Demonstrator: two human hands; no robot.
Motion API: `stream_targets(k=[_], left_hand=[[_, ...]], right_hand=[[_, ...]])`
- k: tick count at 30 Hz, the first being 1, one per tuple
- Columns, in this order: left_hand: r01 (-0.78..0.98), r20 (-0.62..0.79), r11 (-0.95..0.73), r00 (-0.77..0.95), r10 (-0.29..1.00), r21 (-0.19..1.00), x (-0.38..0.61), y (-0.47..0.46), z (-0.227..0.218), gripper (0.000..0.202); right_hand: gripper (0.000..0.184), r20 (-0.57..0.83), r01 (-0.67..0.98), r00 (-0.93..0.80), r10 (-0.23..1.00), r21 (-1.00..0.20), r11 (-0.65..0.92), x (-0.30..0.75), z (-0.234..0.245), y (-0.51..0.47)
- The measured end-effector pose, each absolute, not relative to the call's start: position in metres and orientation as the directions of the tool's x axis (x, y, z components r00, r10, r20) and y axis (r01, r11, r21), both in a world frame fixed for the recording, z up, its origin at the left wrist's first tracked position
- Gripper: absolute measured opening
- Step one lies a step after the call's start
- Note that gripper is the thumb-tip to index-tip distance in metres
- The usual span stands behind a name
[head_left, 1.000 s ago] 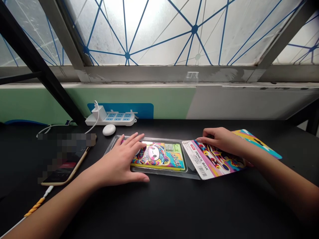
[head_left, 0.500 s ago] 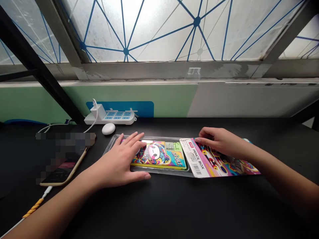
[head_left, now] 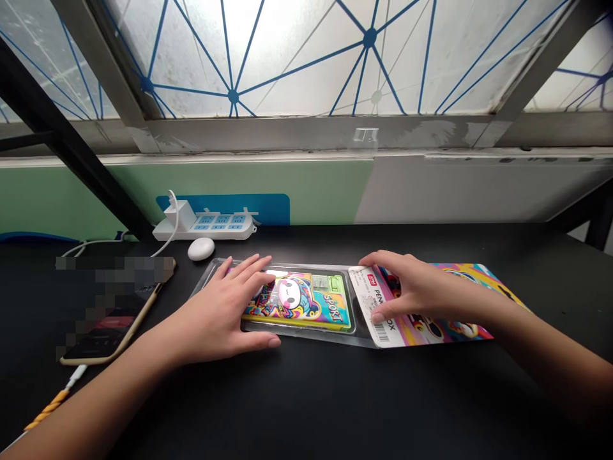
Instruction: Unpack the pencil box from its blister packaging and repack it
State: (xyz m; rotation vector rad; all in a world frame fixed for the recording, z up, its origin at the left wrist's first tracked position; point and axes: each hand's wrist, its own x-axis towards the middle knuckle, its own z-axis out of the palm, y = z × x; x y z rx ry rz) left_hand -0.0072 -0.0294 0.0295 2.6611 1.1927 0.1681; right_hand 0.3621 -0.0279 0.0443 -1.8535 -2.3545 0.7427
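Left grip [head_left: 215, 322] is wide open and flat, fingers [head_left: 249, 269] spread over a clear plastic blister tray [head_left: 297, 335], thumb running along its near edge! Right inside that tray, under those fingertips, sits the pencil box [head_left: 306, 306], a bright cartoon face on its cover, "SPORT" across the right end, a yellow border showing round the front. Up in the tray's far corner, a small greenish piece sits beside the box, too small to call from here.

Over to the right grip [head_left: 412, 287], curved down across a printed card [head_left: 445, 333] lying just beyond the tray, its left edge over the tray's right end. Fingers reach the card's far edge, thumb comes down near the barcode and covers part of the "PENCIL BOX" print. Is it actually pinching? Can't tell from this angle!

Both sit on a black counter [head_left: 306, 399]. Left of the left grip lies a gold-edged phone [head_left: 110, 335], partly blurred out, with a cable [head_left: 48, 409] running off it. Beyond the tray: a white oval object [head_left: 201, 249] and a power strip [head_left: 205, 227] with a charger [head_left: 176, 214] plugged in.
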Motion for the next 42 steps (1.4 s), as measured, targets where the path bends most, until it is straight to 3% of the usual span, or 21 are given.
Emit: stream_targets(k=[14, 25, 32, 35, 38, 42], left_hand=[[0.716, 0.032, -0.644, 0.661, 0.749, 0.270, -0.008, -0.030, 0.029, 0.079], [0.738, 0.052, -0.630, 0.638, 0.768, 0.244, -0.004, -0.034, 0.025, 0.078], [0.720, 0.062, -0.630, 0.643, 0.764, 0.290, 0.011, -0.040, 0.025, 0.080], [0.693, 0.045, -0.617, 0.651, 0.758, 0.374, 0.022, -0.045, 0.029, 0.076], [0.614, 0.053, -0.581, 0.662, 0.748, 0.534, 0.031, -0.055, 0.034, 0.070], [0.288, 0.193, -0.436, 0.602, 0.775, 0.852, 0.028, -0.062, 0.037, 0.055]], right_hand=[[0.083, -0.176, 0.916, -0.303, 0.937, -0.325, 0.235, 0.357, 0.049, -0.032], [0.070, -0.190, 0.899, -0.200, 0.961, -0.426, 0.103, 0.350, 0.039, -0.031], [0.078, -0.214, 0.891, -0.200, 0.956, -0.446, 0.086, 0.339, 0.032, -0.033], [0.086, -0.200, 0.879, -0.237, 0.951, -0.460, 0.123, 0.339, 0.031, -0.033], [0.088, -0.193, 0.884, -0.240, 0.951, -0.449, 0.132, 0.338, 0.030, -0.032], [0.088, -0.211, 0.894, -0.241, 0.947, -0.429, 0.132, 0.337, 0.032, -0.031]])
